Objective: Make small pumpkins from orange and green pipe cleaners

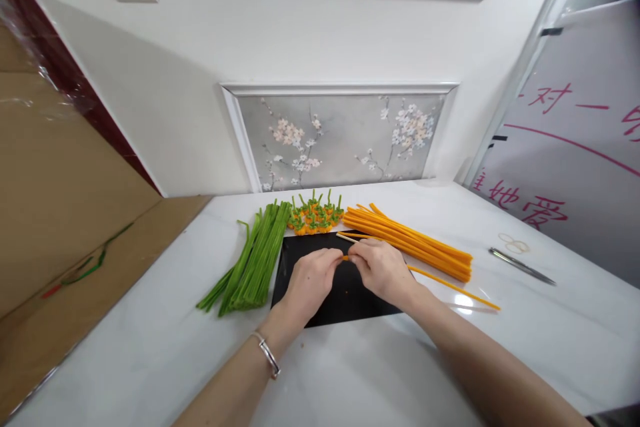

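Note:
My left hand (313, 278) and my right hand (383, 269) meet over a black mat (345, 300), both pinching a small orange pipe cleaner piece (345, 258) between the fingertips. A thin pale stick (347, 237) pokes out by my right hand's fingers. One long orange pipe cleaner (455, 288) extends to the right from beneath that hand. Behind the mat stand several small orange pieces with green tops (315, 215). A bundle of green pipe cleaners (257, 267) lies left of the mat, and a bundle of orange ones (410, 240) lies to the right.
On the right of the white table (200, 367) lie scissors or a similar metal tool (521, 265) and thin pale rubber bands (513, 243). Brown cardboard (65, 267) borders the table's left side. A white panelled wall (200, 140) rises behind.

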`<state>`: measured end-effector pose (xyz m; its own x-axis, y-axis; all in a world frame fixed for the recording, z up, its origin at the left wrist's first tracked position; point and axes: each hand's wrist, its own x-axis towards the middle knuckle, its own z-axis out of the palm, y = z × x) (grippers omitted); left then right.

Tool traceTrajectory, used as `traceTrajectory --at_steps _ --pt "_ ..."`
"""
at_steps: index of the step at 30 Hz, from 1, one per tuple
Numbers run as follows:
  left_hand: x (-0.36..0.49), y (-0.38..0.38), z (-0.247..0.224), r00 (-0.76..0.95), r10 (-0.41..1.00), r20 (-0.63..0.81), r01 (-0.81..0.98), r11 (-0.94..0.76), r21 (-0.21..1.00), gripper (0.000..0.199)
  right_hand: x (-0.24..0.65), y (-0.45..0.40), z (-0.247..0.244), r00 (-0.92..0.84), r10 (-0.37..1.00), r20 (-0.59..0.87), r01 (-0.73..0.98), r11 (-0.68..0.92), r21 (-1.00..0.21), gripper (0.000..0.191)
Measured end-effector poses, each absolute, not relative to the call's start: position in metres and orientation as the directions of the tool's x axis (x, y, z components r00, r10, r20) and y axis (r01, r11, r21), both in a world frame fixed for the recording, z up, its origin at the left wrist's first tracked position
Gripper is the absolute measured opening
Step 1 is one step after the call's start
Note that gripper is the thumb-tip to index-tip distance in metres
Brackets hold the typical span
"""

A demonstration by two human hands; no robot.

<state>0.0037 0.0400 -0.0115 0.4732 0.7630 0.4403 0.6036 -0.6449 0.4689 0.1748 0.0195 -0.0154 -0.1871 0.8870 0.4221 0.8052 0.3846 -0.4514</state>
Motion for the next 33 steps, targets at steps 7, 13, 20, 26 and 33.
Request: traceTrajectory --at_steps 7,13,20,26,33 --pt "0.000 0.045 -0.011 0.448 0.845 0.291 0.542 -0.515 0.664 0.022 0.184 0.025 -0.020 -0.192 0.892 0.409 0.812 0.378 -0.444 0.019" --pt "-0.009 0.053 -0.012 0.477 0.870 0.123 0.538 -0.400 0.742 0.024 0.199 0.027 -0.026 -0.214 0.894 0.394 0.853 0.368 -0.371 0.017" --pt "-0.005 0.050 -0.009 0.506 0.862 0.039 0.477 -0.317 0.820 0.026 0.184 0.025 -0.023 -0.359 0.852 0.381 0.861 0.460 -0.218 0.014" --pt "-0.018 0.060 -0.009 0.470 0.880 -0.073 0.474 -0.182 0.862 0.027 0.209 0.031 -0.022 -0.228 0.878 0.421 0.938 0.314 -0.147 0.018" --pt "-0.025 0.068 -0.011 0.383 0.918 -0.102 0.455 -0.092 0.886 0.027 0.240 0.036 -0.024 -0.099 0.873 0.478 0.985 0.153 -0.075 0.019"
